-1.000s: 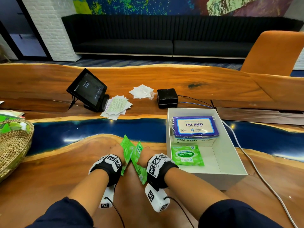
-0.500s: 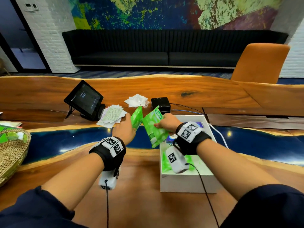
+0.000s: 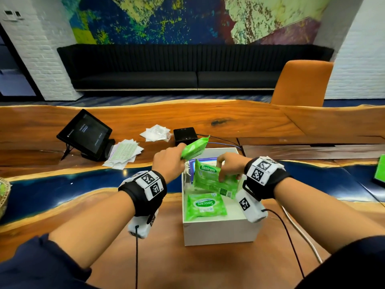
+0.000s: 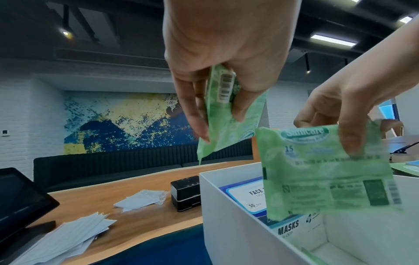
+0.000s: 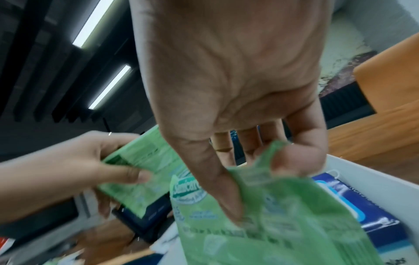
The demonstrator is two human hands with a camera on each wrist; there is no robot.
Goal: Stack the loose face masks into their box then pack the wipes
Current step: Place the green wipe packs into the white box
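A white open box (image 3: 218,232) stands on the wooden table. Inside it, at the far end, lies the blue face mask box (image 4: 251,193), and one green wipes pack (image 3: 205,207) lies flat at the near end. My left hand (image 3: 168,161) holds a green wipes pack (image 3: 194,147) above the box's far left corner. My right hand (image 3: 229,166) pinches another green wipes pack (image 3: 212,181) over the inside of the box, tilted. In the wrist views both packs (image 4: 226,114) (image 5: 272,224) are gripped between thumb and fingers.
A tablet on a stand (image 3: 86,134) and a pile of papers (image 3: 125,152) lie at the left. White packets (image 3: 156,132) and a black device (image 3: 185,135) with cables sit behind the box. A wicker basket (image 3: 3,197) is at far left, an orange chair (image 3: 302,82) beyond.
Both hands lifted the two wipes packs off the table and carried them right and forward. The right hand's pack now hangs over the white box; the left hand's pack is above its far left corner.
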